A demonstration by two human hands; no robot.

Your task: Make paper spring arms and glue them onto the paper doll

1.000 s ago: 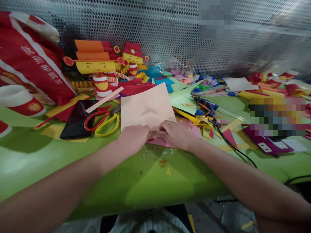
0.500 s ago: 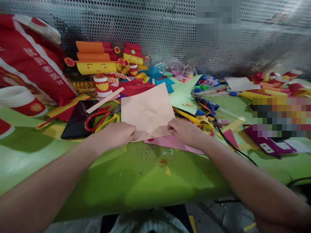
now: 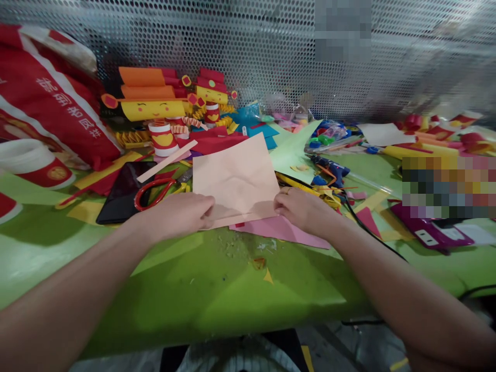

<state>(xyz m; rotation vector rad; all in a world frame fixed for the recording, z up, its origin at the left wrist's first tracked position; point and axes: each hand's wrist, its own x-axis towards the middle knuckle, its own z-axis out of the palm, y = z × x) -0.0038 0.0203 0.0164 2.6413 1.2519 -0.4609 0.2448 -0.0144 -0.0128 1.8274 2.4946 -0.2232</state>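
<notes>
Both my hands are on a peach sheet of paper, whose near edge shows a narrow folded strip. My left hand is closed on the lower left corner, fingers curled in. At the lower right corner, my right hand, with a ring on it, has its fingers pinched on the paper. A pink sheet lies partly under the peach one. Left of the paper are red-handled scissors, partly behind my left hand, and a black phone with a thin peach strip across it.
Paper figures with yellow faces stand at the back left beside a red bag and a paper cup. A blue glue gun and its black cord lie to the right, near a purple power strip. Paper scraps are scattered about.
My right hand has shifted slightly right along the near edge of the peach paper, and my left hand slightly left. The sheet stays in nearly the same place.
</notes>
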